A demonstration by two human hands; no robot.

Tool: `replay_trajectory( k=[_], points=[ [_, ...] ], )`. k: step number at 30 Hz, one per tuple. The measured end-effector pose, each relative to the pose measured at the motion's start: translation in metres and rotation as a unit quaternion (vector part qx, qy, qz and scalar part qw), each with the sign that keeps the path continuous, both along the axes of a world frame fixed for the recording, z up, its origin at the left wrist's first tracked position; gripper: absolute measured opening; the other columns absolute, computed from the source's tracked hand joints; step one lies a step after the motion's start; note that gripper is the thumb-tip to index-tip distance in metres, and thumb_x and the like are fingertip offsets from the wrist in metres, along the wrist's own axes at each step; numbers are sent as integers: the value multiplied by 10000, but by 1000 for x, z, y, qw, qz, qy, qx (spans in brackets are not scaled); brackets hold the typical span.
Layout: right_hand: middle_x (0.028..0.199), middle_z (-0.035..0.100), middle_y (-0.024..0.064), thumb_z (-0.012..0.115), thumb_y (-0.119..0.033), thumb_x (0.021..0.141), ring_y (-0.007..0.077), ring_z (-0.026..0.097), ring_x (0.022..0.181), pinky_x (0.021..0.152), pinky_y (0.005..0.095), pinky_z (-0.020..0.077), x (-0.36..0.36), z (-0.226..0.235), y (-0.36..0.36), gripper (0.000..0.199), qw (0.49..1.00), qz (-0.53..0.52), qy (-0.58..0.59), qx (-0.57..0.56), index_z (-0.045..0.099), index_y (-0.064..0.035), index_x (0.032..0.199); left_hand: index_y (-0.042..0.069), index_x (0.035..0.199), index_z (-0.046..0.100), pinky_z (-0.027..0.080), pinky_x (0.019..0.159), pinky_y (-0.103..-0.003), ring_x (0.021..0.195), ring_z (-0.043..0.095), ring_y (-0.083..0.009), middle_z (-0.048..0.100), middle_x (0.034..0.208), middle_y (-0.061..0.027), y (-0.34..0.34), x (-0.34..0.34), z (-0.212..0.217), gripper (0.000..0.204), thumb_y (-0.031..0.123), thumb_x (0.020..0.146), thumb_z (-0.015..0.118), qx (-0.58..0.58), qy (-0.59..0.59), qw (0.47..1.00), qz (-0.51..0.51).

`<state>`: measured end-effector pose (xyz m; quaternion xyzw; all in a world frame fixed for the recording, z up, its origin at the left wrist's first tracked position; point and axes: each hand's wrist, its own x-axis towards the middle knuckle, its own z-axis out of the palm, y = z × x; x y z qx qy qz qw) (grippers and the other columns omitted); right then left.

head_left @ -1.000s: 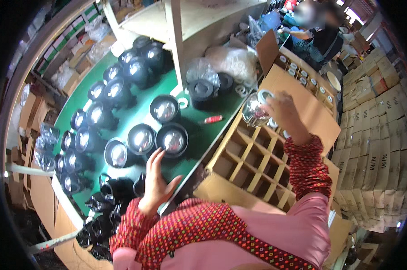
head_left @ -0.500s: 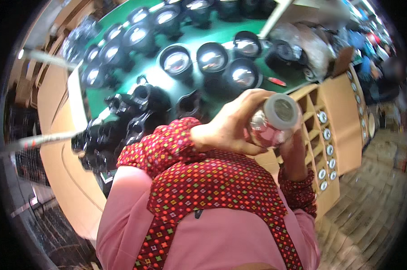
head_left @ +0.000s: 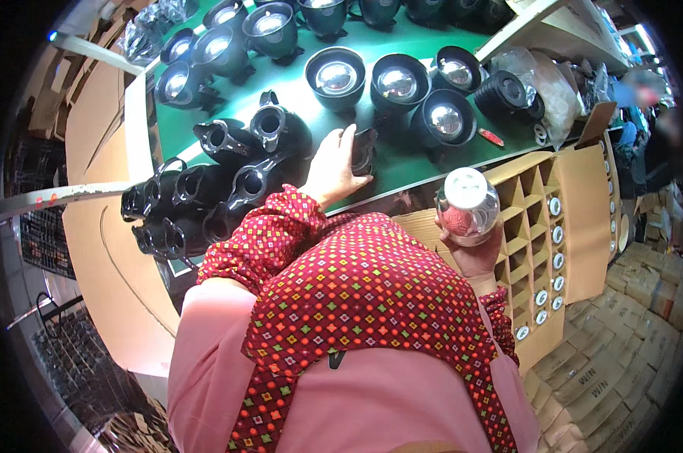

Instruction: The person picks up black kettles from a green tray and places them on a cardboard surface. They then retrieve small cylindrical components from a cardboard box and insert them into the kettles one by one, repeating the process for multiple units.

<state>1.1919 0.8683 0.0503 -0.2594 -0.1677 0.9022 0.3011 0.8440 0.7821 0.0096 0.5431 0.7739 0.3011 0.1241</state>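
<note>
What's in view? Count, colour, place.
Vessel: one, clear, white-topped, held
Spouted pieces: many, black, table's left
Cups: over ten, black, table
Tool: one, red, table's right
Bags: several, clear, table's ends
Table: one, green, top
Divided carton: one, brown, right
Disc tops: several, white, in carton
Stacked cartons: many, brown, lower right
Other people: uncounted, dark, upper right
Sleeves: two, red, forearms
Left hand: one, bare, at spouted piece
Right hand: one, bare, holding vessel

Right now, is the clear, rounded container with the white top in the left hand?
No, the right hand holds the clear container, while the left hand is at a glossy black vessel.
</note>
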Motion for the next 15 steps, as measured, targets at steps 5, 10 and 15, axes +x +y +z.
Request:
replay_trajectory(
  k=[5, 10, 15],
  points=[
    [1636, 378, 194, 719, -654, 902, 475, 445, 1447, 1017, 577, 548, 14, -13, -5, 986, 998, -44, -46, 16, 296, -177, 1655, 17, 1456, 498, 495, 1112, -451, 1293, 603, -387, 590, 1387, -228, -10, -18, 43, 967, 386, 675, 933, 14, -44, 999, 13],
    [1551, 510, 148, 679, -630, 946, 317, 528, 1404, 1193, 498, 425, 6, 4, -15, 894, 996, -57, -65, 37, 375, -108, 1606, -26, 1522, 457, 472, 1137, -396, 1301, 622, -271, 633, 1380, -191, -35, -28, 159, 1045, 206, 646, 976, 128, -333, 934, -7],
    [1580, 494, 164, 704, -439, 979, 318, 523, 1422, 1193, 500, 422, -17, 18, -33, 789, 991, -40, 67, 107, 389, -69, 1600, -38, 1530, 450, 492, 1111, -379, 1256, 632, -227, 635, 1365, -148, -37, -4, 210, 1060, 109, 627, 986, 206, -406, 874, -171]
  ],
)
